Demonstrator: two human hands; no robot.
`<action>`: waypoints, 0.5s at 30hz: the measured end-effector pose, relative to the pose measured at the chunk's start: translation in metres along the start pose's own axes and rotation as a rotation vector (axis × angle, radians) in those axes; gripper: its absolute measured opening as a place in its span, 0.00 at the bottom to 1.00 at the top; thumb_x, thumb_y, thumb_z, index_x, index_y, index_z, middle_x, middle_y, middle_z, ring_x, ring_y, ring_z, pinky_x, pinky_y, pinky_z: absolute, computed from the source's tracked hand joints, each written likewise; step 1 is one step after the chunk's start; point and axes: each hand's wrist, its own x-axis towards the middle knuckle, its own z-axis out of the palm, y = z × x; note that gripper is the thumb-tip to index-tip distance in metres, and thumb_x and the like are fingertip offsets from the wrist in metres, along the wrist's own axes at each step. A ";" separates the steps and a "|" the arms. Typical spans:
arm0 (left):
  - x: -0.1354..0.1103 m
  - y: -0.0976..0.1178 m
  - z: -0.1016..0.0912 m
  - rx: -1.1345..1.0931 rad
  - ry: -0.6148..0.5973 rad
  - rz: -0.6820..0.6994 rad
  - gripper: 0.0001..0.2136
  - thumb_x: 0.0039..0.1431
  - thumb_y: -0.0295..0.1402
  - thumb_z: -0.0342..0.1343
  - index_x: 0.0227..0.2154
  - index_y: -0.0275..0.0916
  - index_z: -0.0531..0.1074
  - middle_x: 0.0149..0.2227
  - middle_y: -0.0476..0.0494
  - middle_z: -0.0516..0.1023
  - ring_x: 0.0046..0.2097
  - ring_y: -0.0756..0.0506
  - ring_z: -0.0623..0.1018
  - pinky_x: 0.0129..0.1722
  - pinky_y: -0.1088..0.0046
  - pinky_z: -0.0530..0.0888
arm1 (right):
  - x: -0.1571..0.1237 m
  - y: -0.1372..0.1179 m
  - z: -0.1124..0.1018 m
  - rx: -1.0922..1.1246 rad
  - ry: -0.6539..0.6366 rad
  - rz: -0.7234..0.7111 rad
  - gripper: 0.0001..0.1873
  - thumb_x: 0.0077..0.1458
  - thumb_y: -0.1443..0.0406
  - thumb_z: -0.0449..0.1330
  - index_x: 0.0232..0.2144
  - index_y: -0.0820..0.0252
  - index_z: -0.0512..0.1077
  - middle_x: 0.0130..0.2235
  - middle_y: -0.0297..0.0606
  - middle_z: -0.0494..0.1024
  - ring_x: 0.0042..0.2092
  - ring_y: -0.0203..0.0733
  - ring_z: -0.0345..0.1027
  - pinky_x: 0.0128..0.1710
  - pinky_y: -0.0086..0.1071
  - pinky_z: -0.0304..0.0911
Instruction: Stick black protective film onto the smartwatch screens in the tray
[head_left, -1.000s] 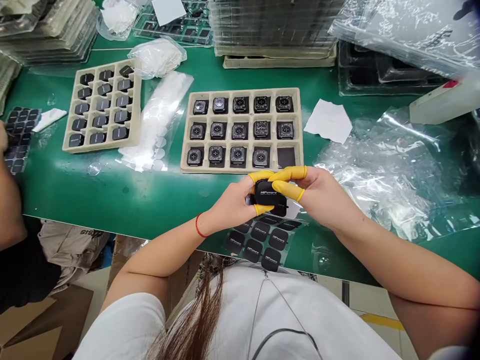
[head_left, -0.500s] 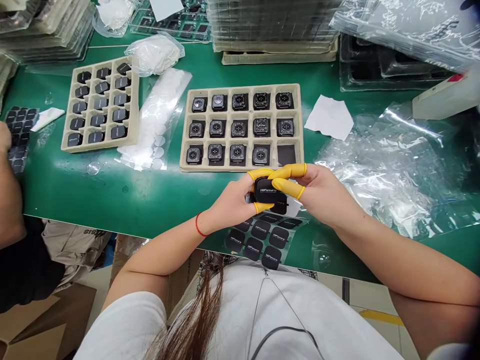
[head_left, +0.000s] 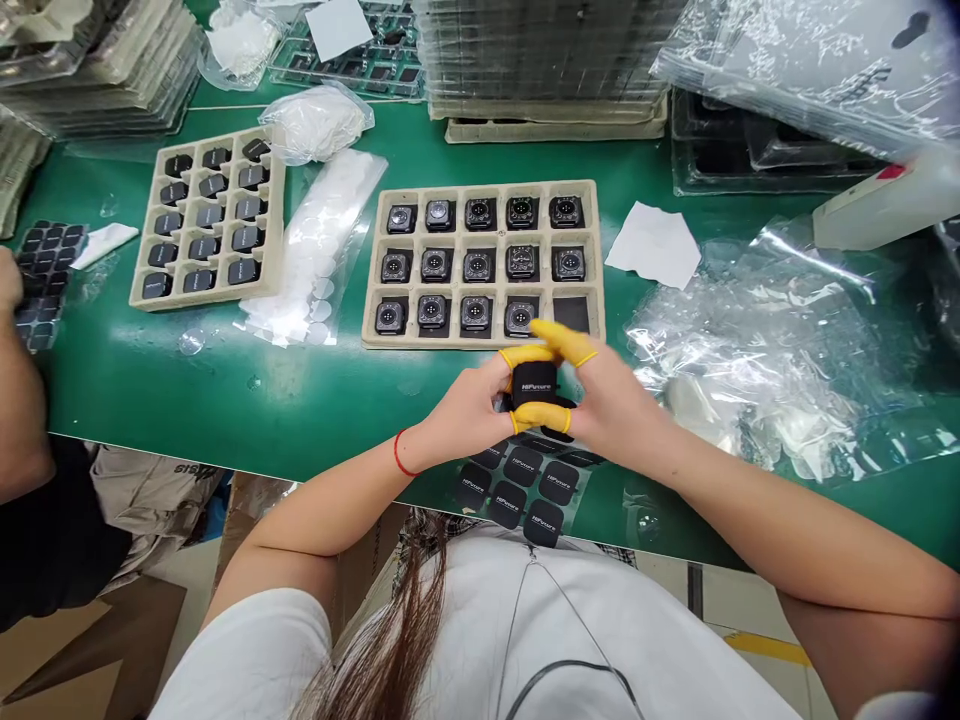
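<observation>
Low over the table's near edge, a black smartwatch case with a "HiFuture" film on its face is held between my hands. Yellow finger cots cover my thumbs and index fingers. My left hand is closed around the watch's left side. My right hand closes on its right side, thumb along the lower edge and index finger at the upper edge, slightly blurred. Beneath my hands lies a sheet of black HiFuture films, partly hidden. Just beyond, a beige tray holds watch cases face down; its front right compartment has no watch.
Another beige tray of watches stands to the left, beside a strip of round clear stickers. Crumpled plastic film and a white paper lie at right. Stacked trays rise behind. A co-worker's arm is at far left.
My right thumb and index finger have shifted from the film's upper right corner to the watch's lower and upper edges. The watch now sits more squarely between both hands.
</observation>
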 end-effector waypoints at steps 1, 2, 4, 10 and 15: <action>0.000 -0.001 0.001 0.005 -0.004 0.004 0.25 0.55 0.35 0.64 0.56 0.44 0.66 0.53 0.42 0.77 0.44 0.46 0.80 0.45 0.68 0.78 | 0.003 0.003 -0.001 0.061 -0.048 0.029 0.26 0.54 0.57 0.65 0.54 0.56 0.70 0.43 0.42 0.79 0.43 0.51 0.72 0.42 0.44 0.68; 0.000 -0.001 0.002 0.003 -0.004 -0.007 0.27 0.56 0.35 0.63 0.58 0.45 0.64 0.51 0.42 0.78 0.44 0.46 0.81 0.45 0.67 0.78 | 0.007 0.007 -0.002 0.115 -0.047 0.071 0.21 0.56 0.58 0.63 0.52 0.56 0.71 0.42 0.40 0.79 0.41 0.48 0.72 0.40 0.41 0.68; -0.001 0.000 0.002 -0.032 0.009 -0.056 0.34 0.57 0.34 0.62 0.64 0.47 0.55 0.43 0.44 0.81 0.42 0.46 0.82 0.45 0.65 0.78 | 0.018 0.024 -0.009 0.137 0.092 0.184 0.14 0.58 0.60 0.60 0.46 0.55 0.74 0.39 0.38 0.79 0.38 0.45 0.73 0.39 0.39 0.68; 0.005 0.002 -0.005 -0.135 0.014 -0.165 0.26 0.59 0.31 0.59 0.60 0.40 0.60 0.35 0.44 0.82 0.45 0.44 0.81 0.44 0.67 0.75 | 0.043 0.076 -0.016 -0.318 0.161 0.188 0.09 0.57 0.66 0.58 0.38 0.58 0.78 0.41 0.45 0.79 0.44 0.54 0.70 0.44 0.47 0.64; 0.011 -0.004 -0.006 -0.287 0.053 -0.241 0.22 0.56 0.27 0.60 0.53 0.35 0.63 0.32 0.47 0.80 0.42 0.47 0.81 0.46 0.67 0.73 | 0.059 0.057 0.002 -0.488 -0.032 0.009 0.09 0.59 0.66 0.60 0.40 0.60 0.79 0.38 0.46 0.78 0.41 0.52 0.68 0.41 0.43 0.62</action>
